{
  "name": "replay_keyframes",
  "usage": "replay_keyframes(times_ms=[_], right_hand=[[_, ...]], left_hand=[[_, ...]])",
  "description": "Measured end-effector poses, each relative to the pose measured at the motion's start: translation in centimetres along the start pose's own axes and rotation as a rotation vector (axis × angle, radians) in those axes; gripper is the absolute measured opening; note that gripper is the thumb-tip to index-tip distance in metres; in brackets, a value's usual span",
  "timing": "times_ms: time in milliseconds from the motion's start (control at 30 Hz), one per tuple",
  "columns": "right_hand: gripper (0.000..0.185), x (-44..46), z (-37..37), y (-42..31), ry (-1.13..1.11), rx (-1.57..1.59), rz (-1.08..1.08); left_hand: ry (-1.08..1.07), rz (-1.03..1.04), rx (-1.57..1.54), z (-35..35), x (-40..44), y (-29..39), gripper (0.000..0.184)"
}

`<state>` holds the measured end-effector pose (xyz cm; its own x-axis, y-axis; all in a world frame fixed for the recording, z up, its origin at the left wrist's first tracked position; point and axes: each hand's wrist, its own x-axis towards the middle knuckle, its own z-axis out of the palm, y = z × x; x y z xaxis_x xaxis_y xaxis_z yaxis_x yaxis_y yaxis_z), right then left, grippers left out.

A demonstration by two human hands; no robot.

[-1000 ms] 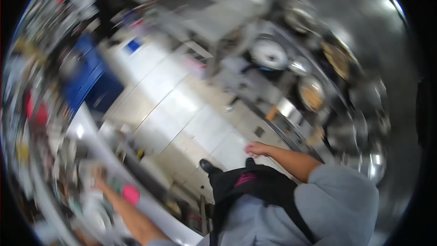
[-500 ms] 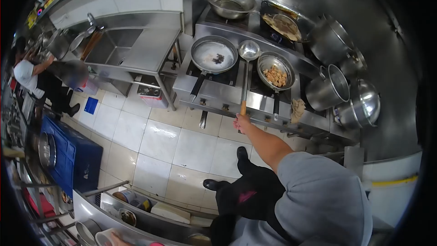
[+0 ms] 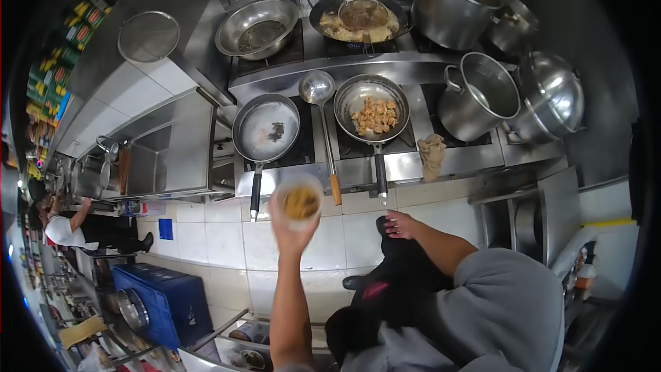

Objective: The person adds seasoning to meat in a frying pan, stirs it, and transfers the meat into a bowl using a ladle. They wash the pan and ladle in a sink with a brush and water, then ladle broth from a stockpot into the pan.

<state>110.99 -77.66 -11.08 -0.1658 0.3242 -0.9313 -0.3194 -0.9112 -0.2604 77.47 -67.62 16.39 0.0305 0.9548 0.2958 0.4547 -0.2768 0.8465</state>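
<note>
My left hand (image 3: 292, 231) is wrapped round a white tub (image 3: 300, 201) of yellow-brown food, held just in front of the stove. My right hand (image 3: 399, 224) is empty, fingers apart, below the handle of a pan (image 3: 375, 114) with browned chunks. To that pan's left, a long ladle (image 3: 328, 131) with a wooden grip lies on the stove. Further left is a pan (image 3: 266, 129) of whitish contents with a small dark heap. A beige cloth (image 3: 432, 157) hangs at the stove's front edge.
Behind stand a steel bowl (image 3: 257, 28), a wok (image 3: 361, 18) with a strainer and frothy contents, and tall pots (image 3: 456, 5). A sink (image 3: 155, 162) and a co-worker (image 3: 65, 229) are at left. A blue crate (image 3: 162, 303) stands lower left.
The view has turned towards the stove. My left hand has come up from the lower counter with the tub. My right hand has let go of the ladle and moved right.
</note>
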Motion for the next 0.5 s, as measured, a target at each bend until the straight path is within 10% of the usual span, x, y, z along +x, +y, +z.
replay_keyframes(times_ms=[500], right_hand=[[0.031,-3.0,-16.1,-3.9,0.200,0.140,-0.060]], left_hand=[[-0.394,0.334,0.318,20.5,22.4,0.6,0.083]])
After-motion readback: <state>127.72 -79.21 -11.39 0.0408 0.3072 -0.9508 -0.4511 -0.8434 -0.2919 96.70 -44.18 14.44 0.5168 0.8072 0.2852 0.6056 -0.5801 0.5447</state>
